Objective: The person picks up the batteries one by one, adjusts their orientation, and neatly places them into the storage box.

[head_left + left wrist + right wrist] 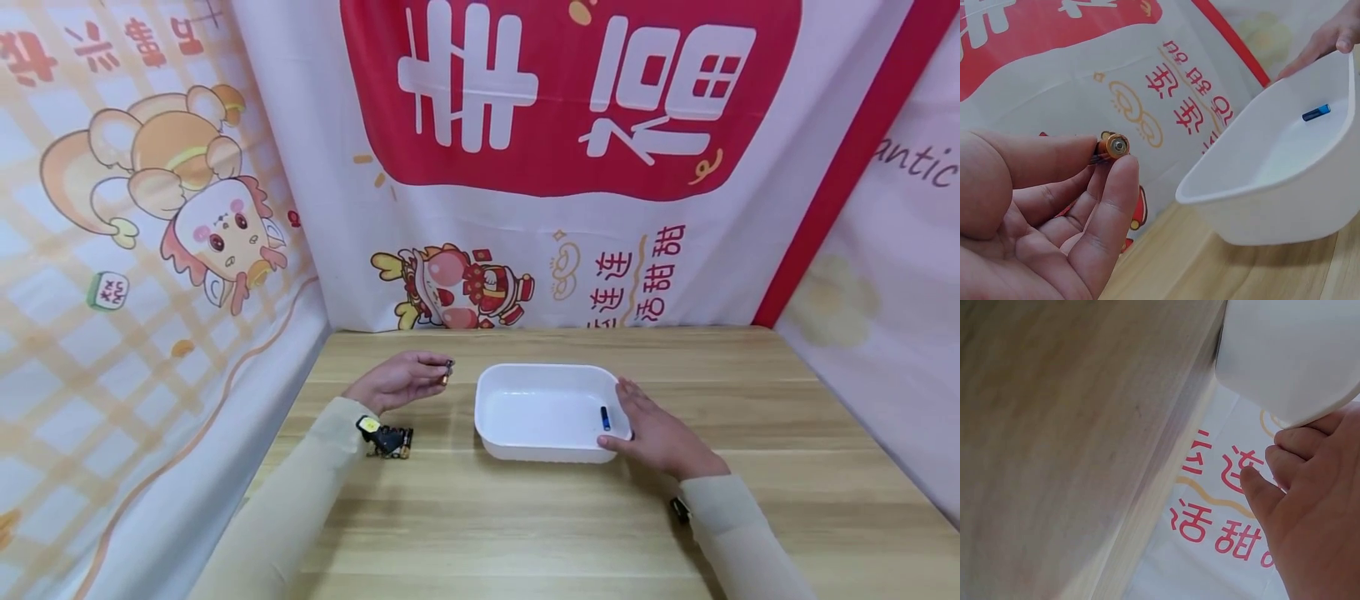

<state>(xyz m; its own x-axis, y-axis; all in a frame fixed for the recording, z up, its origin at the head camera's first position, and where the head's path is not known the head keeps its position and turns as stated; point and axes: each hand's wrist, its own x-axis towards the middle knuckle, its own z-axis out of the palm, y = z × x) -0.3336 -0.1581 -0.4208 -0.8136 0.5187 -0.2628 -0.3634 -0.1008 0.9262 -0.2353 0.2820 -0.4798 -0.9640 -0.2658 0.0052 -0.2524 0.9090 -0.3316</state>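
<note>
1. we see the left hand [401, 379] pinching a gold battery [1113, 147] at frame centre-left, just beside the white tub [551, 454].
2. the right hand [656, 433], fingers straight, steadies the tub's rim.
3. one blue battery [604, 417] lies inside; more batteries [390, 442] wait on the desk [525, 525], so we judge most remains.

one white tub [525, 450], two batteries: one orange [447, 372], one blue [604, 418]

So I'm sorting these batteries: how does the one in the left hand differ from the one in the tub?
The pinched battery is orange-gold; the tub battery is blue. The first is held in the air by the left hand; the second lies loose in the white tub. Both are small cylinders.
</note>
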